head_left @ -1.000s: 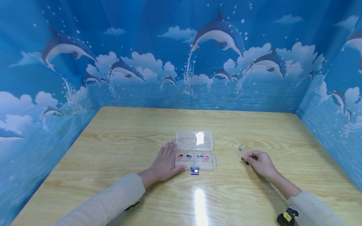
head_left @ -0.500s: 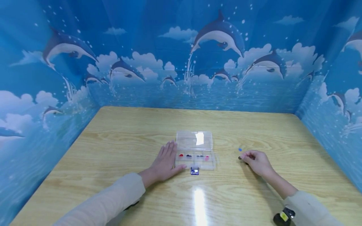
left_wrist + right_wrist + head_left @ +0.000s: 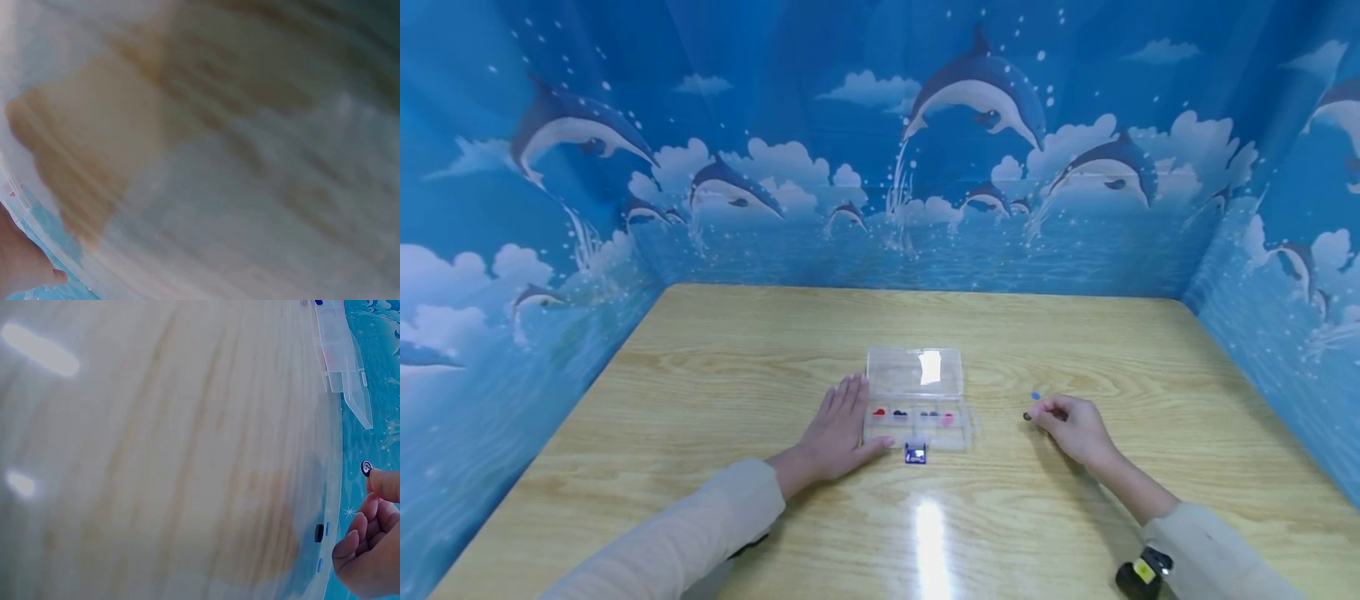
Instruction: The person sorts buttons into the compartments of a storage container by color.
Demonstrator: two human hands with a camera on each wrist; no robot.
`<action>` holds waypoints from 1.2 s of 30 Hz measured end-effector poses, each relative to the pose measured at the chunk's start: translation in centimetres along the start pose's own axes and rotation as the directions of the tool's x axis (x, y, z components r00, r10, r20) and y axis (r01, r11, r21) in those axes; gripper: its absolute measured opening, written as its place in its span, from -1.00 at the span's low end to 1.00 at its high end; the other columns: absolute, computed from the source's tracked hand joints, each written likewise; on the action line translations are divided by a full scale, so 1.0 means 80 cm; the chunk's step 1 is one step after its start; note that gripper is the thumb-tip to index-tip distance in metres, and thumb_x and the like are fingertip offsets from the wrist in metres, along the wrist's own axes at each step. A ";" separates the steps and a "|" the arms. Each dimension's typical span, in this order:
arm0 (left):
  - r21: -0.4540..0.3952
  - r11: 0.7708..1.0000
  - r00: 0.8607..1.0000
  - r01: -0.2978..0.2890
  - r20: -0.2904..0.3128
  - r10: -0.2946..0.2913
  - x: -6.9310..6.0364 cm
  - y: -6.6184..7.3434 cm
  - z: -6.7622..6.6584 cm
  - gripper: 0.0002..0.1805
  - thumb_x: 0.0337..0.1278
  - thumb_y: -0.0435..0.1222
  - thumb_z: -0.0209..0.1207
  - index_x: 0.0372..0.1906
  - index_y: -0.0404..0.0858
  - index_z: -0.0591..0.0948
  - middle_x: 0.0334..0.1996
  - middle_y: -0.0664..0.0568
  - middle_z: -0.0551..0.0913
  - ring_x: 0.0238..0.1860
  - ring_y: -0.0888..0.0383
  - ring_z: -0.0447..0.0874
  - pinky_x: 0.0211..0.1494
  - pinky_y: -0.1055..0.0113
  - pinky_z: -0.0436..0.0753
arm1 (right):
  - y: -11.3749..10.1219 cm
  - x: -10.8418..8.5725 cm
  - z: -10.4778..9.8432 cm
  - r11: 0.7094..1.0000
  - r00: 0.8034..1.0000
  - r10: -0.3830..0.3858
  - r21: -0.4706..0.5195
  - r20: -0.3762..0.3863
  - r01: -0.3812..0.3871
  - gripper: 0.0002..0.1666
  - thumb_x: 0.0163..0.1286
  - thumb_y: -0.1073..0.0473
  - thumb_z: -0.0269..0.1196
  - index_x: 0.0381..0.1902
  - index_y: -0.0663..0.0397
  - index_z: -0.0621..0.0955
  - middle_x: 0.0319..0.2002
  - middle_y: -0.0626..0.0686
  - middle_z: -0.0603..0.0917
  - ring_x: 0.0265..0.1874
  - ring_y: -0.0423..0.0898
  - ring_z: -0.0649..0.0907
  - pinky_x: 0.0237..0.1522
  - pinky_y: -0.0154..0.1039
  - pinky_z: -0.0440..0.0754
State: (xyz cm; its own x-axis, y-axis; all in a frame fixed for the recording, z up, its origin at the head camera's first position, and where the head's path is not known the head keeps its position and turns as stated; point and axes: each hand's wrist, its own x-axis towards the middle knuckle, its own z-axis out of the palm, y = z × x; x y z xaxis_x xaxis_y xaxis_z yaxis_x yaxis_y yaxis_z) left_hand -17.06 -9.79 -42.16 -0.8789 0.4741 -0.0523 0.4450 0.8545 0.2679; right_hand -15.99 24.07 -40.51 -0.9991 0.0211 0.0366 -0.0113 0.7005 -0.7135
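A clear plastic compartment box (image 3: 953, 444) lies on the table with its lid (image 3: 895, 372) folded back. Small red pieces (image 3: 879, 412), dark pieces (image 3: 900, 414) and pink pieces (image 3: 948, 420) sit in its compartments. My left hand (image 3: 838, 433) lies flat along the box's left side, its thumb at the front edge. Between thumb and finger, my right hand (image 3: 1075, 429) pinches a small dark round button (image 3: 366, 467) with pale marks on its face, held above the table. In the right wrist view, a black button (image 3: 319, 533) lies on the table near that hand.
A small blue piece (image 3: 1036, 396) lies on the table (image 3: 760, 333) just beyond my right hand. The box's purple clasp (image 3: 915, 453) sticks out at the front. Behind the table hangs a blue curtain (image 3: 820, 242) with dolphins.
My right hand has moved left and slightly away from me, carrying the pinched button toward the box. The left hand and the box stay in place.
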 end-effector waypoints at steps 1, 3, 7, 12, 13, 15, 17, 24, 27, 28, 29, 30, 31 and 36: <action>-0.002 1.000 1.000 -0.003 -0.003 0.003 0.000 0.000 0.000 0.02 0.21 0.28 -0.21 0.44 -0.40 -0.18 0.46 -0.26 -0.22 0.48 -0.15 -0.29 0.50 -0.01 -0.16 | -0.001 0.000 0.000 1.000 1.000 0.001 0.003 0.001 -0.001 -0.83 0.28 0.26 0.18 -0.33 0.29 0.64 -0.45 0.04 0.63 -0.54 -0.31 0.41 -0.49 -0.43 0.40; 0.001 1.000 1.000 -0.007 -0.006 0.007 0.001 -0.001 0.000 0.02 0.22 0.27 -0.20 0.43 -0.41 -0.18 0.46 -0.28 -0.22 0.48 -0.17 -0.28 0.50 -0.02 -0.15 | -0.003 0.002 0.002 1.000 1.000 0.001 0.012 -0.004 -0.001 -0.83 0.28 0.26 0.18 -0.33 0.31 0.64 -0.45 0.06 0.64 -0.54 -0.32 0.42 -0.49 -0.44 0.40; 0.007 1.000 1.000 -0.010 -0.007 0.010 0.002 -0.001 -0.001 0.02 0.22 0.27 -0.20 0.43 -0.42 -0.18 0.46 -0.29 -0.22 0.48 -0.18 -0.28 0.50 -0.02 -0.14 | -0.006 0.004 0.007 1.000 0.999 -0.024 0.015 -0.032 0.025 -0.84 0.26 0.28 0.20 -0.36 0.31 0.64 -0.41 0.11 0.68 -0.50 -0.38 0.44 -0.43 -0.46 0.43; 0.013 1.000 1.000 -0.006 -0.004 0.006 0.002 -0.001 -0.002 0.02 0.21 0.28 -0.22 0.44 -0.41 -0.19 0.46 -0.27 -0.23 0.48 -0.16 -0.29 0.50 -0.01 -0.15 | -0.011 0.005 0.013 0.998 0.998 -0.047 0.037 -0.037 0.048 -0.85 0.26 0.30 0.20 -0.37 0.31 0.65 -0.44 0.11 0.67 -0.56 -0.37 0.41 -0.49 -0.45 0.41; 0.013 1.000 1.000 -0.005 -0.006 0.005 0.002 0.000 -0.002 0.02 0.21 0.28 -0.22 0.44 -0.40 -0.19 0.46 -0.27 -0.23 0.48 -0.16 -0.28 0.50 -0.01 -0.15 | -0.012 0.005 0.014 0.998 0.998 -0.045 0.045 -0.033 0.046 -0.85 0.26 0.29 0.20 -0.37 0.31 0.65 -0.45 0.10 0.66 -0.57 -0.36 0.40 -0.51 -0.45 0.40; 0.017 1.000 1.000 -0.001 -0.004 0.001 0.002 0.000 -0.002 0.02 0.21 0.29 -0.23 0.44 -0.40 -0.19 0.46 -0.26 -0.23 0.48 -0.15 -0.29 0.50 0.00 -0.16 | -0.016 0.005 0.016 0.998 0.999 -0.034 0.061 -0.023 0.035 -0.85 0.27 0.29 0.20 -0.36 0.30 0.65 -0.48 0.07 0.64 -0.58 -0.34 0.39 -0.52 -0.44 0.38; 0.019 1.000 1.000 0.001 -0.005 -0.001 0.002 0.000 -0.002 0.02 0.21 0.30 -0.24 0.44 -0.39 -0.19 0.46 -0.25 -0.23 0.48 -0.15 -0.29 0.50 0.00 -0.16 | -0.020 0.004 0.017 0.998 1.000 -0.022 0.067 -0.014 0.023 -0.84 0.27 0.27 0.21 -0.36 0.30 0.65 -0.48 0.06 0.63 -0.57 -0.33 0.39 -0.51 -0.43 0.38; 0.022 1.000 1.000 -0.003 -0.006 0.003 0.003 -0.001 -0.001 0.02 0.21 0.30 -0.24 0.44 -0.40 -0.19 0.46 -0.26 -0.22 0.48 -0.15 -0.28 0.50 -0.01 -0.15 | -0.022 0.005 0.021 0.999 1.000 -0.012 0.052 -0.007 0.012 -0.85 0.27 0.28 0.20 -0.34 0.28 0.65 -0.46 0.05 0.63 -0.54 -0.30 0.41 -0.49 -0.44 0.40; 0.021 1.000 1.000 -0.006 -0.006 0.006 0.002 -0.001 -0.002 0.02 0.21 0.29 -0.23 0.44 -0.40 -0.19 0.46 -0.26 -0.23 0.48 -0.15 -0.28 0.50 -0.01 -0.16 | -0.023 0.005 0.022 0.998 1.000 -0.009 0.056 -0.008 0.009 -0.85 0.26 0.28 0.20 -0.34 0.28 0.65 -0.45 0.05 0.64 -0.53 -0.29 0.42 -0.47 -0.44 0.40; 0.023 1.000 1.000 -0.008 -0.005 0.008 0.002 -0.001 -0.002 0.02 0.21 0.29 -0.24 0.44 -0.40 -0.19 0.46 -0.27 -0.23 0.48 -0.16 -0.28 0.50 0.00 -0.16 | -0.024 0.005 0.023 0.998 1.000 -0.006 0.060 -0.009 0.007 -0.86 0.26 0.28 0.20 -0.34 0.28 0.65 -0.45 0.06 0.65 -0.52 -0.29 0.43 -0.47 -0.45 0.41; 0.023 1.000 1.000 -0.008 -0.006 0.008 0.002 -0.001 -0.002 0.02 0.21 0.29 -0.23 0.44 -0.40 -0.19 0.46 -0.27 -0.23 0.48 -0.16 -0.28 0.50 0.00 -0.15 | -0.025 0.005 0.024 0.998 1.000 -0.003 0.065 -0.007 0.004 -0.86 0.26 0.29 0.20 -0.34 0.29 0.65 -0.44 0.07 0.65 -0.52 -0.28 0.43 -0.46 -0.45 0.42; 0.022 1.000 1.000 -0.009 -0.005 0.009 0.002 -0.001 -0.002 0.02 0.21 0.29 -0.23 0.44 -0.40 -0.19 0.46 -0.27 -0.23 0.48 -0.16 -0.28 0.50 0.00 -0.15 | -0.027 0.005 0.024 0.997 1.000 -0.001 0.071 -0.005 0.001 -0.86 0.25 0.29 0.20 -0.34 0.29 0.64 -0.44 0.07 0.65 -0.51 -0.28 0.44 -0.46 -0.45 0.42; 0.017 1.000 1.000 -0.011 -0.009 0.011 0.001 0.000 -0.003 0.02 0.22 0.28 -0.22 0.43 -0.41 -0.18 0.46 -0.28 -0.22 0.48 -0.16 -0.27 0.50 -0.01 -0.15 | -0.028 0.005 0.025 0.997 1.000 0.001 0.077 -0.001 -0.001 -0.86 0.25 0.29 0.20 -0.33 0.30 0.64 -0.44 0.08 0.65 -0.51 -0.27 0.44 -0.46 -0.45 0.42; 0.005 1.000 1.000 -0.007 0.000 0.007 -0.001 0.001 -0.003 0.01 0.22 0.28 -0.22 0.44 -0.40 -0.18 0.46 -0.27 -0.22 0.48 -0.16 -0.29 0.50 -0.02 -0.15 | -0.032 0.004 0.030 0.996 1.000 0.004 0.088 0.015 -0.006 -0.86 0.25 0.31 0.20 -0.33 0.32 0.63 -0.42 0.11 0.66 -0.49 -0.25 0.46 -0.44 -0.46 0.44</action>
State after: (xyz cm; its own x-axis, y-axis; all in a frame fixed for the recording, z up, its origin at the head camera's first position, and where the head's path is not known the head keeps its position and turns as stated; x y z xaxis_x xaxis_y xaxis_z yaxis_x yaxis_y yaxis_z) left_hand -17.04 -9.81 -41.91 -0.8757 0.4803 -0.0505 0.4522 0.8522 0.2631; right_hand -16.37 20.56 -40.33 -0.9997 0.0133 0.0226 -0.0090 0.6350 -0.7724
